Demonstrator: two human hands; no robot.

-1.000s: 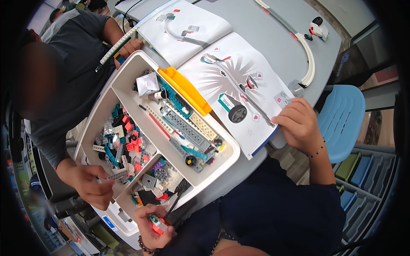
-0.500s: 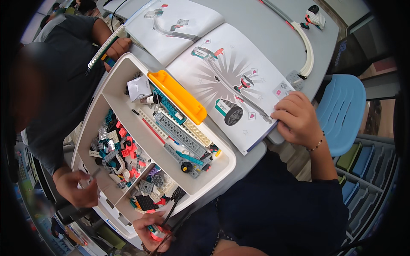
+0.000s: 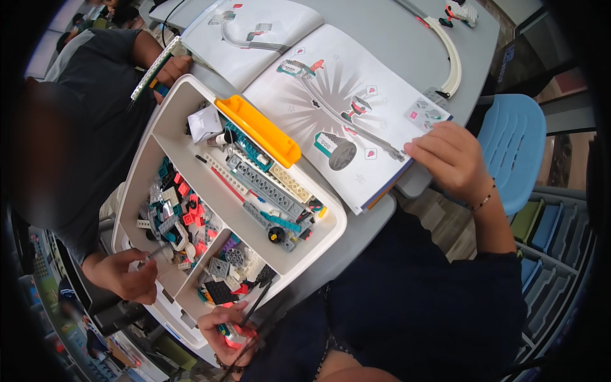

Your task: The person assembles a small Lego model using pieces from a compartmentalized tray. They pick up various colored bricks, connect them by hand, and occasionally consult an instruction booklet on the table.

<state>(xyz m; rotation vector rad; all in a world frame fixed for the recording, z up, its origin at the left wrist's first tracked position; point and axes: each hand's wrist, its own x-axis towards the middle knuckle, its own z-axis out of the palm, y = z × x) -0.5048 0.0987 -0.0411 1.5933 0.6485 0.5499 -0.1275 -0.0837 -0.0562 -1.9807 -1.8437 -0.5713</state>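
My left hand (image 3: 219, 336) is closed around a small coral, white and teal brick build (image 3: 235, 333) by the near end of the white sorting tray (image 3: 324, 239). At the right edge of an open instruction booklet (image 3: 305, 140), the fingers of my right hand (image 3: 453, 162) are pinched together on the page. The page pictures brick models and a curved grey track. In the tray's compartments lie loose coral, teal, white and grey bricks (image 3: 184, 219), along with long grey beams (image 3: 270, 191).
At left, another person's hand (image 3: 172, 73) grips a long plate build; their other hand (image 3: 130, 275) holds a small greyish piece by the tray. A curved white track (image 3: 450, 57) and a wheeled build (image 3: 461, 13) sit on the table. A blue chair (image 3: 512, 153) stands at right.
The view has shifted slightly. The other person's lower hand has come closer to the tray with its small piece. My right hand is still at the page edge, where the far corner now shows more.
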